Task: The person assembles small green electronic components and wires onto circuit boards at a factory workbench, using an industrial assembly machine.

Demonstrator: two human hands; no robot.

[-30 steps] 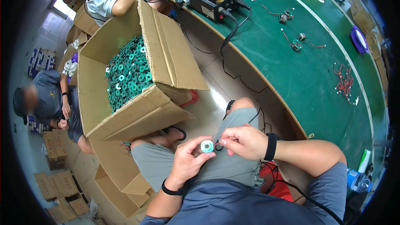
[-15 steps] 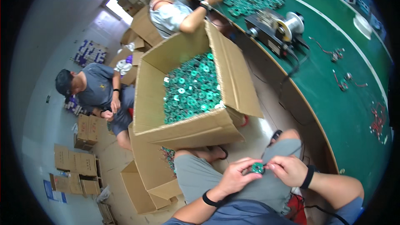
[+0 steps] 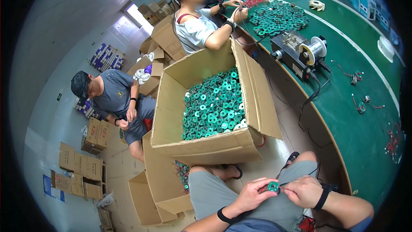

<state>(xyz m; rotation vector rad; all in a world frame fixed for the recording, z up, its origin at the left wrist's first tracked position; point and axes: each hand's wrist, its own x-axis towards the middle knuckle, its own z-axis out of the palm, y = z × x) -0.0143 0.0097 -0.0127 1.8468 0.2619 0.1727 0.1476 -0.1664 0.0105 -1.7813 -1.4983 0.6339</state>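
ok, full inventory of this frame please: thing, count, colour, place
small coil: one, green, pinched between both hands over the lap
open cardboard box: one, brown, on the floor ahead, full of green coils
lower cardboard boxes: two or more, brown, under and beside the full box
workbench: one, green, along the right
winding machine: one, black with silver spool, on workbench
coil pile: one, green, far end of workbench
co-workers: two, one seated at bench, one seated left
flat cartons: several, brown, floor left
left hand: on coil
right hand: on coil, black wristband

Open brown carton [image 3: 201, 146] ahead (full of green coils); flattened cartons [image 3: 79, 165] left.
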